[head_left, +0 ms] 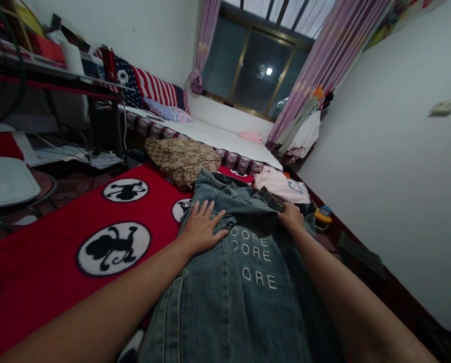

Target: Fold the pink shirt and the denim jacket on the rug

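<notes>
A blue denim jacket [256, 307] with pale letters reading "CORE" and "ORE" lies spread before me, its upper part bunched in loose folds. My left hand [205, 229] rests flat on the left side of the denim, fingers spread. On the right, my right hand [291, 217] has its fingers closed on the jacket's edge; the fingertips are partly hidden. Beneath the jacket is a red blanket [59, 232] with dark monkey figures in white ovals. Just beyond the jacket lies a folded pink garment [280, 185].
A brown patterned pillow [183, 159] lies at the far left of the jacket. Behind it stands a bed with a white top [218, 132]. A cluttered desk [59, 73] and a white stool [9, 184] are at left. Clothes [304, 128] hang by the right wall.
</notes>
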Motion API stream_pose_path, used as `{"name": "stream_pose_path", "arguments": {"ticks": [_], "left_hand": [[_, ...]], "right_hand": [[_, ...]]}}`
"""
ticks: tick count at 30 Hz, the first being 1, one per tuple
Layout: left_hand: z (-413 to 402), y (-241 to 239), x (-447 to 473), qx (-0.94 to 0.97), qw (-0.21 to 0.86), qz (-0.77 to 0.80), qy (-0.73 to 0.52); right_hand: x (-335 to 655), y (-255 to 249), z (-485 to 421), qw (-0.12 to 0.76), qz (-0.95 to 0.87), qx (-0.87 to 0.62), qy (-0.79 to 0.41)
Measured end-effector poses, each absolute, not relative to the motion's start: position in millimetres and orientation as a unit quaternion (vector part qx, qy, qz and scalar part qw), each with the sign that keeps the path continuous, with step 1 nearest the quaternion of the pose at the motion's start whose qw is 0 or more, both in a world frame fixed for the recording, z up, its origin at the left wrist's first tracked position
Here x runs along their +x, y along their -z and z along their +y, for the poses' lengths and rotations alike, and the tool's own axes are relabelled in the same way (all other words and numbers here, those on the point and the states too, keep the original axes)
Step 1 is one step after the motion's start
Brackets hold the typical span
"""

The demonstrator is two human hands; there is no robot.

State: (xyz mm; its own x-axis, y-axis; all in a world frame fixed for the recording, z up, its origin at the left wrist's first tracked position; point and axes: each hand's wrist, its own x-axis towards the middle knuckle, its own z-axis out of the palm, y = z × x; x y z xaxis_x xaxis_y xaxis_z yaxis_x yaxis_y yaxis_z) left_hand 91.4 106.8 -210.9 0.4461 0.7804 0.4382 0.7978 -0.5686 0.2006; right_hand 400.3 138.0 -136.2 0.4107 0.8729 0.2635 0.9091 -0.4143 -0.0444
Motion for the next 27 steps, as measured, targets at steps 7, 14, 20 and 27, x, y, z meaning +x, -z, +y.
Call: {"name": "stream_pose_path", "arguments": {"ticks": [7,14,20,27], "left_hand": [[105,204,90,-0.871,-0.038,-0.383,0.306],[109,206,90,-0.878,-0.048,-0.362,0.310],[110,208,90,-0.877,-0.042,-0.362,0.314],[111,208,89,-0.877,-0.050,-0.357,0.318]], "right_hand": [[413,100,130,0.315,-0.483,-0.784,0.230],[420,103,122,0.345,-0.477,-0.782,0.204],[429,105,119,0.141,-0.646,-0.744,0.091],[424,143,111,-0.047,-0.687,-0.679,0.253]]}}
